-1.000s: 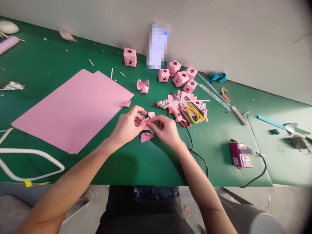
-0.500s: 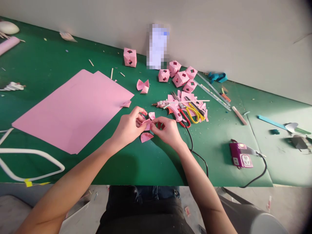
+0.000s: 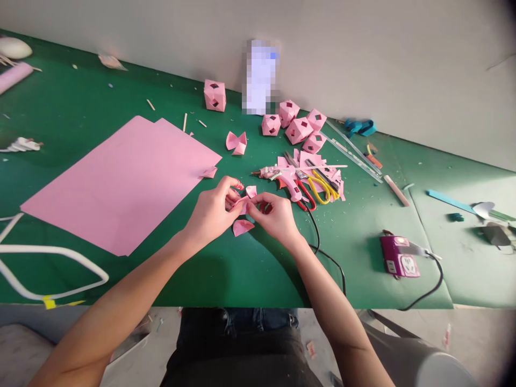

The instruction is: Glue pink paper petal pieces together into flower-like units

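Observation:
Both hands meet over a small folded piece of pink paper (image 3: 242,205) near the middle of the green table. My left hand (image 3: 214,208) pinches its left side between thumb and fingers; something red and white is around one fingertip. At the piece's right edge, my right hand (image 3: 274,213) is closed in a pinch, partly covering it. Just beyond the fingers lies a small folded pink piece (image 3: 251,191), and a curved pink paper piece (image 3: 243,227) rests nearer to me. Further off stands an open pink paper shape (image 3: 236,143) with pointed flaps.
Large pink sheets (image 3: 116,183) lie at left. A pink glue gun (image 3: 287,174), yellow-handled scissors (image 3: 322,188) and paper scraps are beyond my right hand. Several pink paper polyhedra (image 3: 299,130) sit near the wall. A purple power socket (image 3: 400,257) with a black cord is at right.
My right hand has shifted very slightly left along the pink paper piece. Both hands keep their pinch, and the other things lie as before.

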### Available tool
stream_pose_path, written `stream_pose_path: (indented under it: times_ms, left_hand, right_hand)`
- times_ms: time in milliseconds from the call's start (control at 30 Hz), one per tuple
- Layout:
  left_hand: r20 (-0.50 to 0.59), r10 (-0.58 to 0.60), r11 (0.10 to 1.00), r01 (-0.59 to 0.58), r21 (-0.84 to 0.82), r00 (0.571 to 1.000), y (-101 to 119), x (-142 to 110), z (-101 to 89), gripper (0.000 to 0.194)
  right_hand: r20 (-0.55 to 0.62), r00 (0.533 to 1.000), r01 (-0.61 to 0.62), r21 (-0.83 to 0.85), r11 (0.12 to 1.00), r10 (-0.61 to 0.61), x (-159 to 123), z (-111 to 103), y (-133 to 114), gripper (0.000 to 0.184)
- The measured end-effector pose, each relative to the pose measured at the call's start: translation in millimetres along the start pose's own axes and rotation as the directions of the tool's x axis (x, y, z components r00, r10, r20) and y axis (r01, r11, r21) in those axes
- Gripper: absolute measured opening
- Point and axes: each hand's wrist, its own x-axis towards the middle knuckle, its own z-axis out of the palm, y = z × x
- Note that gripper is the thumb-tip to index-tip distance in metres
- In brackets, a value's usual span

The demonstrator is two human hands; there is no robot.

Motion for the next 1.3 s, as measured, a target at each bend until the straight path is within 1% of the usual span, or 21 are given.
stream_pose_path:
  times_ms: [100, 267, 367, 433, 567, 633, 733, 767, 867, 933, 1033, 1133, 1200, 1300]
  left_hand:
    - [-0.009, -0.001, 1.0, 0.001, 0.002, 1.0, 0.0, 0.1, 1.4, 0.026]
    - [-0.03, 0.01, 0.999, -0.008, 0.04, 1.0, -0.3, 1.6, 0.8, 0.025]
    - [-0.078, 0.009, 0.998, -0.005, 0.059, 0.997, -0.2, 2.8, -3.3, 0.027]
    - [-0.102, 0.011, 0.999, -0.005, 0.053, 0.995, 0.2, 3.6, -6.1, 0.028]
    - [-0.116, 0.016, 0.999, -0.01, 0.045, 0.993, 0.7, 4.2, -7.7, 0.027]
    - [-0.118, 0.027, 0.999, -0.021, 0.049, 0.993, 0.6, 4.2, -6.8, 0.027]
    - [-0.117, 0.042, 0.998, -0.036, 0.052, 0.992, 0.3, 3.9, -4.9, 0.027]
    - [-0.118, 0.046, 0.998, -0.04, 0.052, 0.992, 0.4, 3.7, -4.2, 0.027]
    - [-0.125, 0.081, 0.996, -0.075, 0.048, 0.989, 0.9, 2.4, -1.8, 0.026]
    - [-0.123, 0.119, 0.992, -0.113, 0.05, 0.985, 1.2, 1.1, 0.4, 0.026]
    - [-0.113, 0.154, 0.987, -0.147, 0.069, 0.982, 0.9, -0.6, 3.8, 0.025]
    - [-0.118, 0.17, 0.983, -0.16, 0.084, 0.978, 0.2, -1.1, 6.0, 0.026]
    - [-0.13, 0.175, 0.982, -0.164, 0.091, 0.976, -0.1, -0.7, 6.3, 0.027]
    - [-0.134, 0.17, 0.982, -0.157, 0.101, 0.976, -0.3, 0.0, 5.5, 0.028]
  right_hand:
    - [-0.019, 1.0, 0.012, -0.041, 0.999, -0.013, -0.9, 1.2, -0.4, 0.021]
    - [-0.05, 0.995, 0.079, -0.139, 0.987, -0.086, -0.8, -2.8, 4.5, 0.019]
    - [-0.079, 0.994, 0.062, -0.14, 0.988, -0.073, 0.8, -9.0, 9.2, 0.017]
    - [-0.088, 0.994, 0.048, -0.127, 0.991, -0.059, 1.7, -12.3, 11.3, 0.02]
    - [-0.063, 0.997, 0.045, -0.114, 0.992, -0.053, 1.5, -11.5, 10.1, 0.034]
    - [-0.047, 0.998, 0.045, -0.092, 0.995, -0.049, 0.8, -8.9, 7.7, 0.034]
    - [-0.036, 0.998, 0.045, -0.013, 0.999, -0.045, 0.1, -4.9, 4.7, 0.022]
    - [-0.032, 0.999, 0.034, 0.023, 0.999, -0.033, -0.1, -3.5, 4.1, 0.021]
    - [-0.006, 0.999, -0.042, 0.147, 0.988, 0.043, -0.4, 1.6, 3.2, 0.024]
    - [0.0, 0.997, -0.082, 0.201, 0.976, 0.083, -0.9, 5.4, 2.2, 0.028]
    - [-0.037, 0.994, -0.093, 0.209, 0.974, 0.103, -1.6, 9.7, -0.4, 0.028]
    - [-0.074, 0.99, -0.105, 0.204, 0.973, 0.122, -1.6, 11.2, -2.2, 0.022]
    - [-0.081, 0.986, -0.123, 0.21, 0.97, 0.143, -1.4, 11.0, -2.2, 0.018]
    - [-0.078, 0.984, -0.142, 0.207, 0.968, 0.161, -1.4, 10.2, -1.2, 0.02]
